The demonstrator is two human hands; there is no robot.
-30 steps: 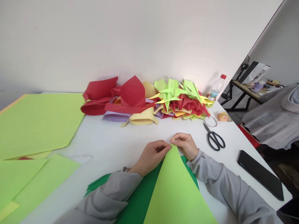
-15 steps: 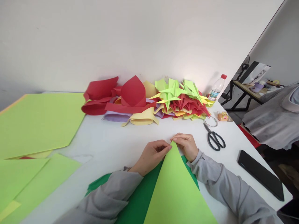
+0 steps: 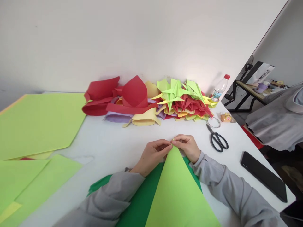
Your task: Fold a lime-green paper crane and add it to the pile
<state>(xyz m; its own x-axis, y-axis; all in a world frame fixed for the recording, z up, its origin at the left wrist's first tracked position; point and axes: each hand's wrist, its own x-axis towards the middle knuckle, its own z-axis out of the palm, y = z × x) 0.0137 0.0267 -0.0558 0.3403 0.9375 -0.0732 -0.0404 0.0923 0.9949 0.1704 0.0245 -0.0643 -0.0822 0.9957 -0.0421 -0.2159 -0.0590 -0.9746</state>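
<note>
A light green paper sheet [image 3: 177, 192] rises to a point in front of me, over a dark green sheet [image 3: 139, 201] on the white table [image 3: 113, 142]. My left hand [image 3: 152, 156] and my right hand [image 3: 188, 147] meet at the sheet's tip, fingertips pinching it from both sides. Both wrists are in grey sleeves.
A pile of folded and curled red, yellow, purple and green paper [image 3: 151, 101] lies by the wall. Large light green sheets [image 3: 38, 126] cover the left. Scissors [image 3: 217, 140], a tape roll [image 3: 213, 122], a water bottle [image 3: 219, 88] and a black phone [image 3: 264, 176] lie right. A person in grey [image 3: 276, 119] sits beyond.
The tip of the light green sheet has been drawn slightly away from me, and both hands' fingertips have closed in tighter around it. Nothing else has moved.
</note>
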